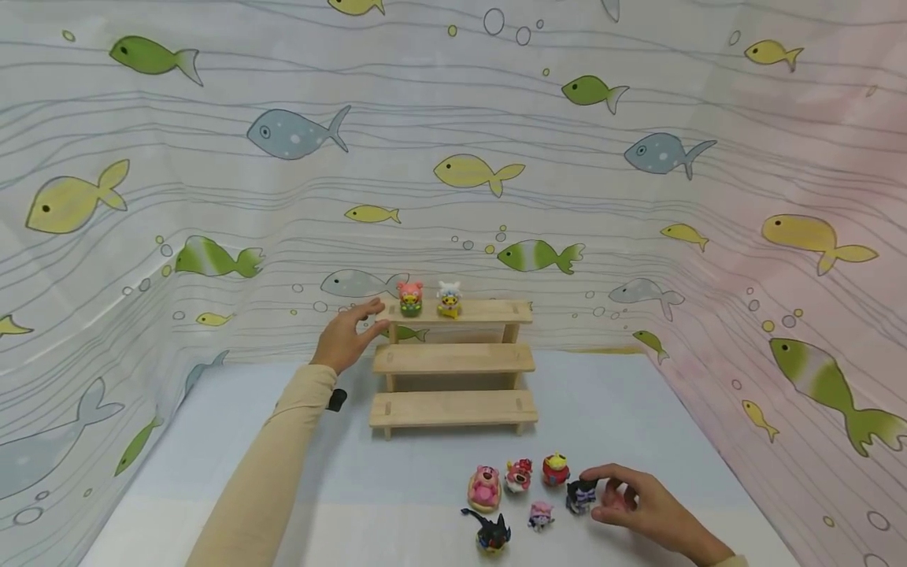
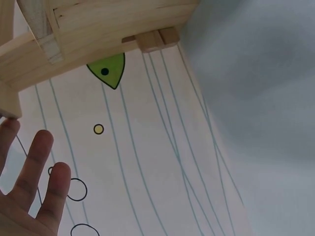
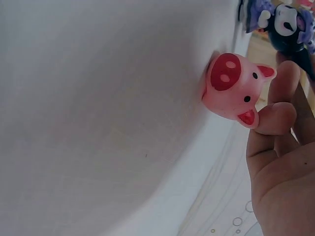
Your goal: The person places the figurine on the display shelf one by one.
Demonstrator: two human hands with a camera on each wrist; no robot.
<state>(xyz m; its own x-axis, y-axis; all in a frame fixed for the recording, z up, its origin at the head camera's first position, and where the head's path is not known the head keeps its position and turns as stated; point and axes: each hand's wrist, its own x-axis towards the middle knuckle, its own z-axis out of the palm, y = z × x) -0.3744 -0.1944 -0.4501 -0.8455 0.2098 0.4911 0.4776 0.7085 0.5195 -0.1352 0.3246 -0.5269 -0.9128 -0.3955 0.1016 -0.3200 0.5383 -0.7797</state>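
Observation:
A three-step wooden display shelf stands against the back wall. My left hand is at the left end of its top step, fingers extended and touching the edge. Two small figurines stand on that step: a pink-hooded one and a white-hooded one. At the front right, my right hand has its forefinger and thumb around a black-and-purple figurine, which still appears low at the tabletop. A pink pig figurine sits just beside the curled fingers of that hand, partly hidden in the head view.
Left of the black-and-purple figurine are a pink bear, a red-and-white figurine, a red figurine with a yellow top, a small pink-and-purple one and a black-hooded one. A fish-patterned cloth encloses the table.

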